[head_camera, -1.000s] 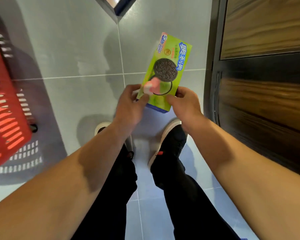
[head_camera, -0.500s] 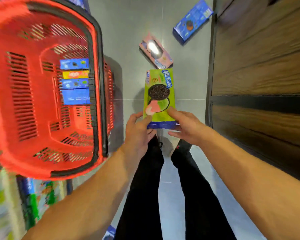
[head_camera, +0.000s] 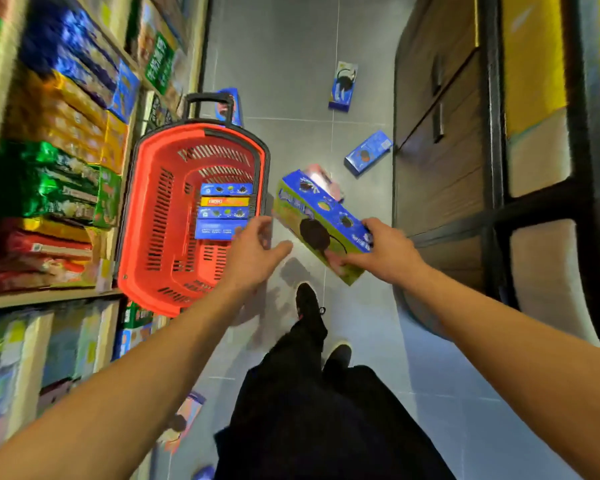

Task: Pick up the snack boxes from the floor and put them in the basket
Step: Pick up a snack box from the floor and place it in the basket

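My right hand (head_camera: 383, 249) grips a green and blue cookie box (head_camera: 321, 223), tilted, in the air just right of the red basket (head_camera: 146, 220). My left hand (head_camera: 253, 251) is off the box, fingers spread, over the basket's right rim. Several boxes (head_camera: 224, 211) are stacked inside the basket. On the grey floor lie a pink box (head_camera: 323, 178) partly hidden behind the held box, a blue box (head_camera: 368, 152) near the cabinet, another blue box (head_camera: 343, 86) farther off, and one (head_camera: 229, 105) behind the basket's black handle (head_camera: 207, 102).
Shelves (head_camera: 49, 168) packed with snack packages line the left side. A dark wooden cabinet (head_camera: 440, 150) stands on the right. My legs and black shoes (head_camera: 309, 306) are at the bottom centre. Another box (head_camera: 184, 420) lies on the floor by my left leg.
The view swung up and left, bringing the shelves and whole basket into sight. My left hand let go of the green box, which my right hand has tilted toward the basket.
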A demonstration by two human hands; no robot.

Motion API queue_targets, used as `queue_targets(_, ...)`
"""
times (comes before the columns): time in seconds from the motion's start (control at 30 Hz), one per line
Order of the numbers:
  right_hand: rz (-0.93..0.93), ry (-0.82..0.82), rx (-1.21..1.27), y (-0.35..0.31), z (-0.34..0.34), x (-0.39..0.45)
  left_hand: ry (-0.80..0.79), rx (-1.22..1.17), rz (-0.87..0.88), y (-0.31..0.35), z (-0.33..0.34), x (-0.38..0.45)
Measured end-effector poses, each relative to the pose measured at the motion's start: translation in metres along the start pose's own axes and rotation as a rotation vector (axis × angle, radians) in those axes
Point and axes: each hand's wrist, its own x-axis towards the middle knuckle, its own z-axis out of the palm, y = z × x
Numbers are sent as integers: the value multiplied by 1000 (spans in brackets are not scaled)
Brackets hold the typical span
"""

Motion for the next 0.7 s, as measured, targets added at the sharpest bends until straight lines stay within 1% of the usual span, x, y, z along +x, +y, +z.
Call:
queue_targets(0.07, -115, -26, -146, -8, -7, -21, 32, 109, 157, 2, -15, -16)
queue_targets(0.13, -210, -39, -245, -15, -10, -43, 71, 222, 270, 0, -24, -37)
queue_targets(0.2, -264, -48, -281, -19, -9, -62, 101, 348, 343, -6, -28, -58)
queue_targets(0.27, -316, -41, -276, -18, -6, -86, 142, 426, 372, -14, -31, -85)
queue_targets(0.37, -389, -20, -207, -14, -3, -126, 110, 340, 362, -25, -40, -125)
queue_targets(0.47, -452, -10, -146, -13, -2, -168, 49, 303, 442, -31, -55, -167)
queue_targets(0.53, -492, -8, -134, -20, 0, -190, 64, 285, 472, -35, -63, -193)
queue_targets(0.7, -579, -15, -80, -46, 12, -229, 152, 202, 435, -56, -79, -242)
